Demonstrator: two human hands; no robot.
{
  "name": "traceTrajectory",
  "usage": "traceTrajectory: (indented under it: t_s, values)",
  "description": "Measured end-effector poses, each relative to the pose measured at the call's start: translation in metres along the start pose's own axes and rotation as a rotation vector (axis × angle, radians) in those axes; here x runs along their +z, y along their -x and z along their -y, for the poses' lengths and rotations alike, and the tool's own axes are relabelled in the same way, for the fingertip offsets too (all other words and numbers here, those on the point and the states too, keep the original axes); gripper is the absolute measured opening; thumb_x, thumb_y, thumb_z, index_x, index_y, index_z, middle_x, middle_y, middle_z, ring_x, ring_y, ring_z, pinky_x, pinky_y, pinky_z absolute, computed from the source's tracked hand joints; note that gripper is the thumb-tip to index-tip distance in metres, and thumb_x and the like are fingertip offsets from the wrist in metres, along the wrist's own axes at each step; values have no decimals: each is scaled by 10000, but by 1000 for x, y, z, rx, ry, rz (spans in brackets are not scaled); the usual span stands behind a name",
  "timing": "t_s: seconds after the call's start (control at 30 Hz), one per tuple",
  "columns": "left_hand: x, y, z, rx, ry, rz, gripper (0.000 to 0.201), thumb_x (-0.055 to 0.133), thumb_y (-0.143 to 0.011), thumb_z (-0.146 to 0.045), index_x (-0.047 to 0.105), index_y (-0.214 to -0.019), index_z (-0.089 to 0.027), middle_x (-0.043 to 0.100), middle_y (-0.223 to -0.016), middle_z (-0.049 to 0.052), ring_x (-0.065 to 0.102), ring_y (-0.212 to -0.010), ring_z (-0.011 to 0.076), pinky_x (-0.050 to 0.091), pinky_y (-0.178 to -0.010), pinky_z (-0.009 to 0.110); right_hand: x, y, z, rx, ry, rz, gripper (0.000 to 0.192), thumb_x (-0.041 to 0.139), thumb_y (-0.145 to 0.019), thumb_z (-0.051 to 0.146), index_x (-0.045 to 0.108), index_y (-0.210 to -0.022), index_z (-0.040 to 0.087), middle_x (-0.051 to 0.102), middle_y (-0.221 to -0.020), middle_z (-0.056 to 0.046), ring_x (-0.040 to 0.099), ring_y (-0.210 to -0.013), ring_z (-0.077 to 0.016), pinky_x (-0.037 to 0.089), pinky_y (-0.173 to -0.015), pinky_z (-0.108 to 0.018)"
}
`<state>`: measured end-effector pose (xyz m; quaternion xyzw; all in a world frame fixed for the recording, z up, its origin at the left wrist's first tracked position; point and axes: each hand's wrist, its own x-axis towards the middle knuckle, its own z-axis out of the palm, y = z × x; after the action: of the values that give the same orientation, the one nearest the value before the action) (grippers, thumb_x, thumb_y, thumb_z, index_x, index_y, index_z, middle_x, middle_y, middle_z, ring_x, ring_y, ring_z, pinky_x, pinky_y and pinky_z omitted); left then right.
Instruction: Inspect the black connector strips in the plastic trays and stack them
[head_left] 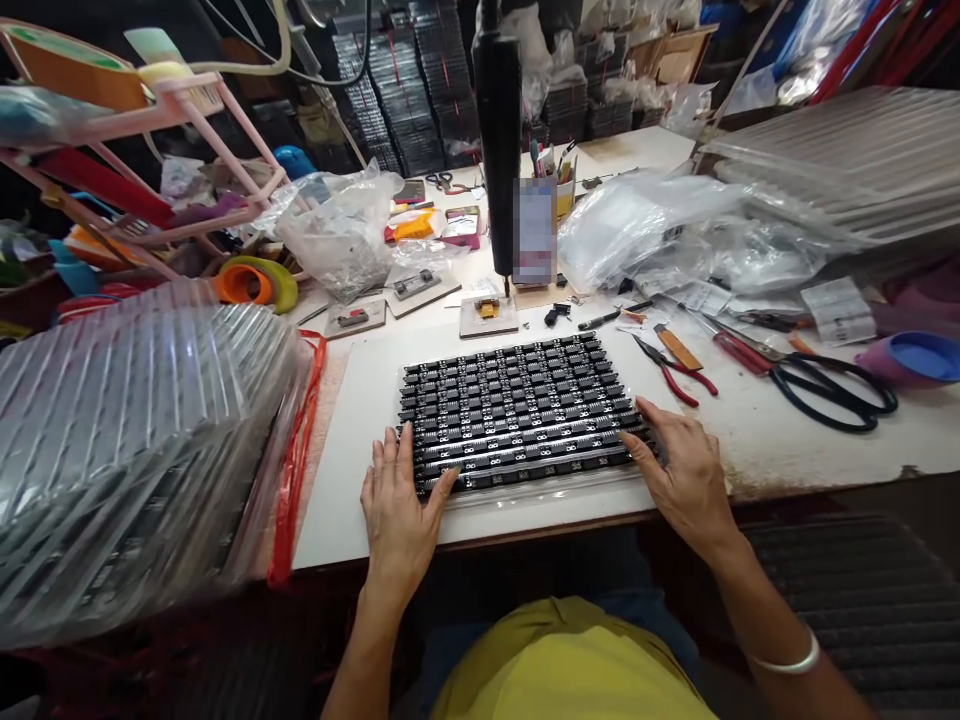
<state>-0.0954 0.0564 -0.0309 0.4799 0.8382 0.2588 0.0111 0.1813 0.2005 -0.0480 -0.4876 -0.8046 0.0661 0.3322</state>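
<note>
The left hand [397,505] lies flat with fingers spread on the near left corner of the black component tray [517,412]; the right hand [679,470] rests open against its near right edge. The tray sits mid-table close to the front edge, so an uneven push could probably tip it off or spill parts. The white table [360,400] carries red-handled pliers [675,370] and black scissors [832,385] to the right, stacked clear trays [127,430] left, and plastic bags [345,230] behind.
</note>
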Motion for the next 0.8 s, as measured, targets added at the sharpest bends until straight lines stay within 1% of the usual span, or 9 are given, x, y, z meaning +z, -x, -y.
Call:
traceTrajectory:
  t_s: [0.17,0.3,0.37,0.43,0.5,0.57,0.67,0.73,0.8]
  values:
    - [-5,2,0,-13,15,57,731,487,-853,-569,307,-1458,-201,226,-1550,160,167,-1438,322,200,-1119,564,-2,1,1,-20,51,0,506,429,-926,498,527,-1292,163,646,-1158,-135,558,-1068,-291,390,-872,-426]
    - [-18,-1,6,-64,280,99,700,471,-880,-535,257,-1475,-233,221,-1562,104,172,-1444,247,156,-1165,480,-2,2,1,-32,65,3,513,417,-930,494,530,-1295,151,653,-1119,-142,566,-1042,-303,393,-859,-429]
    - [-27,-2,15,-161,451,37,658,449,-898,-521,288,-1464,-225,281,-1544,89,229,-1429,209,180,-1173,405,-2,2,1,-41,64,6,515,407,-931,495,530,-1297,156,654,-1107,-144,567,-1036,-311,397,-851,-437]
    - [-34,-3,26,-276,579,-81,605,451,-903,-513,380,-1420,-207,379,-1498,92,321,-1392,196,221,-1163,365,-3,2,0,-44,64,7,516,404,-930,494,532,-1299,157,655,-1098,-147,567,-1028,-319,396,-846,-446]
    - [-41,-3,38,-349,677,-194,555,466,-900,-507,470,-1356,-190,479,-1426,105,417,-1335,199,271,-1143,368,-3,3,-1,-46,69,8,515,412,-927,489,529,-1306,161,657,-1090,-148,568,-1021,-321,393,-847,-447]
    - [-45,-2,47,-376,742,-258,520,479,-898,-497,517,-1310,-182,549,-1358,114,478,-1287,204,310,-1122,385,-2,3,-1,-47,79,8,512,414,-927,485,525,-1311,166,658,-1087,-147,569,-1022,-316,392,-850,-439]
    - [-46,1,49,-371,681,-270,505,504,-887,-484,534,-1290,-181,568,-1335,117,487,-1278,212,324,-1113,390,-1,3,-2,-47,100,-2,524,391,-932,499,542,-1292,150,663,-1072,-153,575,-1011,-310,394,-839,-421]
    - [-42,3,42,-298,532,-221,536,521,-877,-476,498,-1327,-186,513,-1391,118,430,-1324,221,290,-1132,398,0,3,-2,-49,111,-14,536,384,-930,512,558,-1274,140,666,-1058,-155,579,-999,-309,393,-828,-411]
    - [-35,5,31,-178,370,-126,610,527,-872,-474,406,-1399,-191,409,-1474,122,315,-1394,234,235,-1153,425,0,3,-2,-49,118,-15,537,386,-928,513,561,-1272,140,666,-1057,-156,578,-1000,-309,391,-827,-408]
